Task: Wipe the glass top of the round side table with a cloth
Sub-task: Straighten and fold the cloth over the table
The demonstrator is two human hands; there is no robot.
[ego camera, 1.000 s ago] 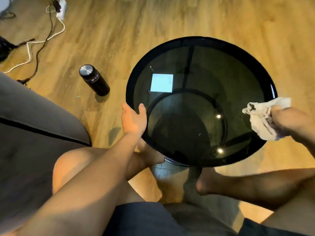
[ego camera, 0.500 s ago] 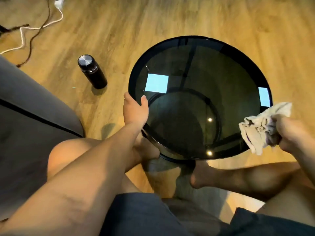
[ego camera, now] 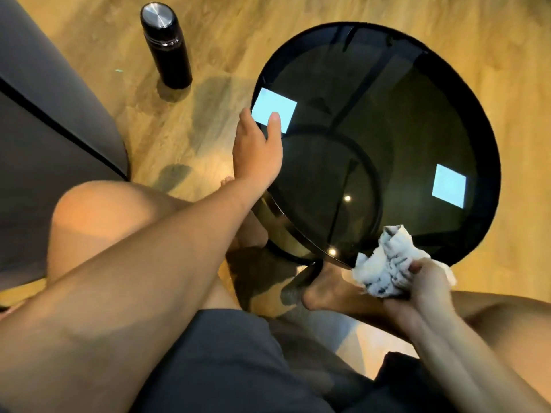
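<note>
The round side table (ego camera: 489, 150) has a dark smoked-glass top with a black rim and stands on the wooden floor in front of me. My left hand (ego camera: 256, 153) grips the table's left rim, thumb lying on the glass. My right hand (ego camera: 423, 281) is closed on a crumpled white cloth (ego camera: 384, 266) at the near edge of the table. The cloth's upper part overlaps the near rim; I cannot tell whether it presses on the glass. Two bright square reflections show on the glass.
A black flask (ego camera: 167, 46) with a silver lid stands on the floor left of the table. A grey sofa (ego camera: 44, 114) fills the left side. My bare knees and feet sit close under the table's near edge.
My right hand has carried the cloth from the table's right rim round to its near edge. The view has moved closer and tilted. My left hand stays on the left rim.
</note>
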